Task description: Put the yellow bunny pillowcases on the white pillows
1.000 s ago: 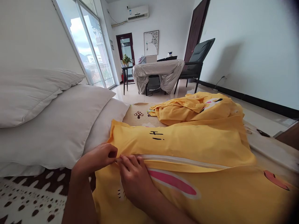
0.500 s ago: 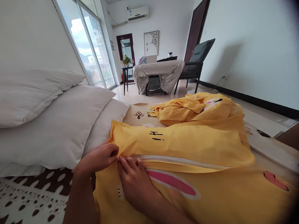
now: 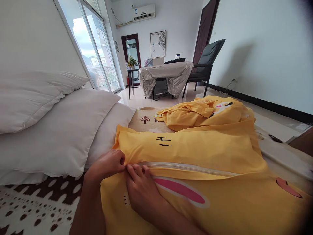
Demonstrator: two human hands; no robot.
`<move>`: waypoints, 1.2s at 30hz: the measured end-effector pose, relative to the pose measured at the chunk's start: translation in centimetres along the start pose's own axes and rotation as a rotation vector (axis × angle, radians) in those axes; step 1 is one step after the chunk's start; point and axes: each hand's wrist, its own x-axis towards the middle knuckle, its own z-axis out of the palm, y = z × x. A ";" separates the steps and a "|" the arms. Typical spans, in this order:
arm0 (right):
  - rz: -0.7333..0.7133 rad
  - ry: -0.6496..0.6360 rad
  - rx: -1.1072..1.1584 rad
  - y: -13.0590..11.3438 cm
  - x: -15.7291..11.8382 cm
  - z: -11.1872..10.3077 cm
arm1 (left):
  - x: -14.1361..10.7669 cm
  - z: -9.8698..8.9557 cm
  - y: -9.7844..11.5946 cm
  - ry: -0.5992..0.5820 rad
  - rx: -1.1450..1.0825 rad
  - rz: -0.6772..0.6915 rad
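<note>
A yellow zippered pillowcase (image 3: 210,153), plump and printed with black lettering and a pink rabbit ear, lies in front of me. Its pale zipper (image 3: 186,167) runs crosswise and curves down to the right. My left hand (image 3: 109,164) is closed in a pinch at the zipper's left end; the small part between thumb and finger is hidden. Right beside it, my right hand (image 3: 141,186) rests on the pillowcase with bent fingers gripping the cloth along the zipper. The fingertips of both hands nearly touch.
White pillows (image 3: 61,130) are stacked at the left. Crumpled yellow bedding (image 3: 190,114) lies beyond the pillowcase on a patterned blanket (image 3: 138,120). Farther back stand a covered table (image 3: 166,70) and a dark chair (image 3: 205,65).
My left hand and forearm have shifted slightly to the right, still pinching at the zipper's end. My right hand has hardly moved.
</note>
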 end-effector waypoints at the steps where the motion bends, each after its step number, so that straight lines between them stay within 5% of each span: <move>1: 0.002 0.002 0.002 0.0 0.0 0.0 | 0.0 0.1 0.0 0.010 0.002 -0.005; 20: 0.024 -0.031 0.009 0.0 0.1 0.1 | 0.8 1.1 -0.3 0.034 0.061 -0.120; 28: 0.024 0.065 0.015 -0.4 0.0 -1.0 | 0.9 0.2 -1.7 0.020 -0.045 0.024; 32: 0.126 0.158 -0.011 -0.5 0.1 -0.8 | -0.4 -0.4 -2.4 0.104 -0.139 0.132; 36: 0.203 0.164 -0.014 -0.4 0.2 -0.7 | -1.0 -0.4 -1.6 0.048 -0.194 0.265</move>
